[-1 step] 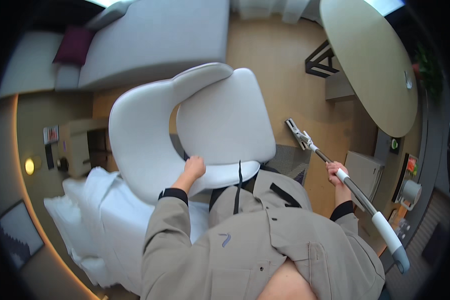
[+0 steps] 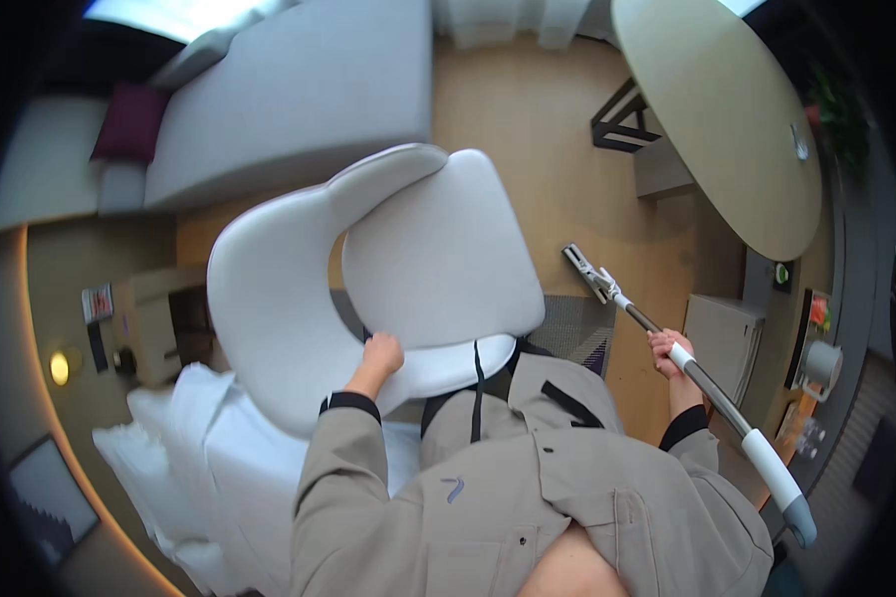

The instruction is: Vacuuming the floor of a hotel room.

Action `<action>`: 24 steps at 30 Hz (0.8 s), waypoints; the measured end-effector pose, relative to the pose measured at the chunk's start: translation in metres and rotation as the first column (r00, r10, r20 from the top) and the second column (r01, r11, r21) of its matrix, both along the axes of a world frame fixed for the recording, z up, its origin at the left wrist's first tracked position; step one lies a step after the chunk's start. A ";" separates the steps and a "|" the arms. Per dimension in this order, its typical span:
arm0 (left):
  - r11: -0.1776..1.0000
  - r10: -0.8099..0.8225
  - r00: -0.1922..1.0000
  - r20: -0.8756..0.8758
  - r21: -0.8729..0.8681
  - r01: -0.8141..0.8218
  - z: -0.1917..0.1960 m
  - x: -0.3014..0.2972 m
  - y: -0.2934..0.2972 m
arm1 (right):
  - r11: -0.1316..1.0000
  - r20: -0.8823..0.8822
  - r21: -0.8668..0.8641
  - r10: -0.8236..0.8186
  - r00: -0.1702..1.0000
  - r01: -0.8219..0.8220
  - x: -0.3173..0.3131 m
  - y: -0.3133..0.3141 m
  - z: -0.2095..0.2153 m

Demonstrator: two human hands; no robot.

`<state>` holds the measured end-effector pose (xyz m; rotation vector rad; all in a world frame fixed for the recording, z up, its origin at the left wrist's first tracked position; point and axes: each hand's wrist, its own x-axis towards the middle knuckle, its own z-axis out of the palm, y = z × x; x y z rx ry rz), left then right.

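A white chair (image 2: 438, 254) with a curved, wraparound back stands right in front of me. My left hand (image 2: 381, 355) is closed over the near inner edge of its back, fingertips hidden behind the rim. To the right, my right hand (image 2: 670, 352) wraps around the shaft of a mop (image 2: 712, 393) with white and grey grips. The mop slants from its grey handle end beside my right arm out to a narrow flat head (image 2: 589, 274) at the floor, right of the chair and apart from it.
A bed with white bedding (image 2: 224, 448) lies at the near left. A grey sofa (image 2: 299, 90) with a purple cushion (image 2: 129, 121) is at the far left. An oval table (image 2: 737, 119) stands far right, a white cabinet (image 2: 724, 333) below it. A patterned rug (image 2: 572, 333) lies under the chair.
My view has shifted slightly, so the chair and the sofa appear a little lower and further left. Both hands keep their holds on the chair and the mop.
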<state>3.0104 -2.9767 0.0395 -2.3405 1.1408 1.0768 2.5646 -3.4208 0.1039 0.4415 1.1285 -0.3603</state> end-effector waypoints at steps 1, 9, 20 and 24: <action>0.994 -0.007 0.999 -0.048 0.111 0.012 -0.021 0.012 0.003 | 0.999 0.028 -0.032 0.033 0.999 -0.032 -0.009 0.006 -0.001; 0.789 0.106 0.940 -0.323 0.603 0.119 -0.118 0.041 0.018 | 0.983 -0.040 -0.181 0.028 0.999 -0.035 -0.034 0.079 -0.012; 0.730 0.228 0.943 -0.243 0.683 -0.001 -0.046 0.007 -0.065 | 0.989 0.043 -0.137 0.058 0.997 -0.051 -0.048 0.052 -0.026; 0.791 0.276 0.960 -0.057 0.581 -0.193 0.009 -0.022 -0.131 | 0.994 0.117 -0.103 0.055 0.992 -0.043 -0.065 0.025 -0.033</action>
